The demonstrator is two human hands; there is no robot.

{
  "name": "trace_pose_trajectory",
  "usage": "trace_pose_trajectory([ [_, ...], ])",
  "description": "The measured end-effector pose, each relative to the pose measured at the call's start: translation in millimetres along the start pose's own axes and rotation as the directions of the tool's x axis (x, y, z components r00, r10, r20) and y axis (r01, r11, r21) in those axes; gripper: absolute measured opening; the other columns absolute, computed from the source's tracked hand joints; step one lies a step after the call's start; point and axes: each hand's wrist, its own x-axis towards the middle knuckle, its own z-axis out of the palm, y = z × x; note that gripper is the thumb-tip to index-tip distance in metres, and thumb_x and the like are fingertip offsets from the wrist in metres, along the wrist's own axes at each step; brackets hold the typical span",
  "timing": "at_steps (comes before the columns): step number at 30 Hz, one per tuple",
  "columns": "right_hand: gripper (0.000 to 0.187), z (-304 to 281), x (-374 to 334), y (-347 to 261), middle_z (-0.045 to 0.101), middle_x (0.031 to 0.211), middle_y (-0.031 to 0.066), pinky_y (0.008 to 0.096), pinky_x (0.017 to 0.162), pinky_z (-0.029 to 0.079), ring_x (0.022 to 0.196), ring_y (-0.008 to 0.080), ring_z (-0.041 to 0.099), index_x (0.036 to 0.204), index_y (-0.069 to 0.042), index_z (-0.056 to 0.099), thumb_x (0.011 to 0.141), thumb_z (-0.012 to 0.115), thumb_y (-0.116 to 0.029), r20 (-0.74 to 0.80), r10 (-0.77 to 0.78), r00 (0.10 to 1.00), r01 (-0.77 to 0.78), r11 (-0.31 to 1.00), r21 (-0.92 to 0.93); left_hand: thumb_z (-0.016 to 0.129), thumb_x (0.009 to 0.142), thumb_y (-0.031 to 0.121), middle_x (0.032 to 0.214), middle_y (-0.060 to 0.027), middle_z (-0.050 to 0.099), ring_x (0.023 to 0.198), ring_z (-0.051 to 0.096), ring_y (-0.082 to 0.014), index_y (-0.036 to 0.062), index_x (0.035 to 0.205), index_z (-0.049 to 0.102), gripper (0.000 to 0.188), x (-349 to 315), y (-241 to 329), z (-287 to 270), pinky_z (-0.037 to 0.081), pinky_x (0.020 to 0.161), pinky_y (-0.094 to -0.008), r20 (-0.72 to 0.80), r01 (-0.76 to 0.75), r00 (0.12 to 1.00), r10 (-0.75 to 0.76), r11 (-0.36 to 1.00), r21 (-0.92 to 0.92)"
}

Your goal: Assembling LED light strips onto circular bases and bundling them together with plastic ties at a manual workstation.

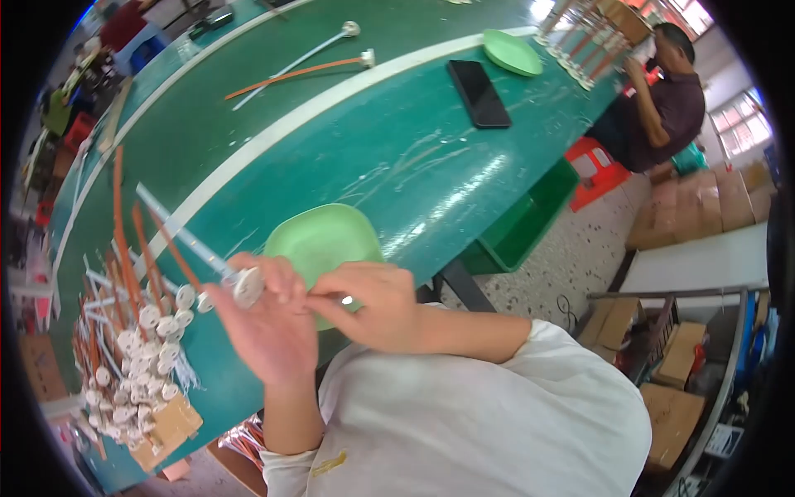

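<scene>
My left hand [277,331] is palm up, with its fingers bent around a pale rod [186,236] that has a round white head [248,287]. The rod points up and to the left. Close beside the left fingertips, my right hand [377,306] has thumb and forefinger pinched together; anything between them is too small to make out. A light green plastic dish [327,240] lies on the table just beyond both hands, partly hidden by them. To the left is a heap of similar white-headed rods [137,364], some with brown stems and some with pale ones.
Two more rods [298,74] lie crossed on the dark green strip. A black phone [479,94] and another green dish [512,52] rest farther right. Beside the table stand a green bin [530,219] and a red stool [595,170]. A seated person [662,99] works at far right.
</scene>
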Motion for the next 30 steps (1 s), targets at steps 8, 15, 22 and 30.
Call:
trace_pose_trajectory([
  [8,0.007,-12,-5,3,0.067,0.076,0.0099,0.0259,0.053,0.053,0.064,0.0168,0.066,0.088,-0.001,0.068,0.081,0.069,-0.002,0.029,0.129,0.991,-0.131,0.949,0.286,0.030,0.103,0.047,0.076,-0.0060,0.044,0.070,0.037,-0.0151,0.0019,0.112,0.050,0.050,-1,-5,4,0.034,0.058,-0.0260,0.063,0.045,0.997,-0.043,0.999,-0.024],
  [15,0.007,-15,-9,1,0.068,0.077,0.0114,0.0243,0.052,0.052,0.061,0.0164,0.065,0.086,0.001,0.068,0.079,0.069,0.001,0.018,0.202,0.979,-0.197,0.929,0.313,0.031,0.103,0.047,0.076,-0.0063,0.044,0.071,0.037,-0.0149,0.0016,0.112,0.049,0.050,-1,-13,8,0.033,0.059,-0.0256,0.115,0.002,0.993,-0.001,1.000,-0.005],
  [22,0.012,-15,-5,4,0.065,0.070,0.0099,0.0256,0.044,0.045,0.049,0.0171,0.058,0.078,0.000,0.066,0.069,0.070,0.006,-0.197,-0.160,0.967,0.176,0.982,0.066,0.032,0.102,0.050,0.090,-0.0115,0.056,0.086,0.049,-0.0194,0.0058,0.109,0.050,0.048,-2,-18,1,0.041,0.075,-0.0329,0.129,-0.027,0.991,0.018,0.998,0.063],
  [30,0.016,-8,10,4,0.065,0.071,0.0096,0.0271,0.047,0.049,0.054,0.0208,0.062,0.080,0.000,0.066,0.065,0.068,0.005,-0.281,-0.299,0.912,0.288,0.954,-0.078,0.022,0.103,0.048,0.117,-0.0222,0.056,0.114,0.051,-0.0320,0.0067,0.117,0.045,0.049,-5,-35,-5,0.036,0.099,-0.0434,0.252,-0.031,0.966,-0.061,0.937,0.347],
])
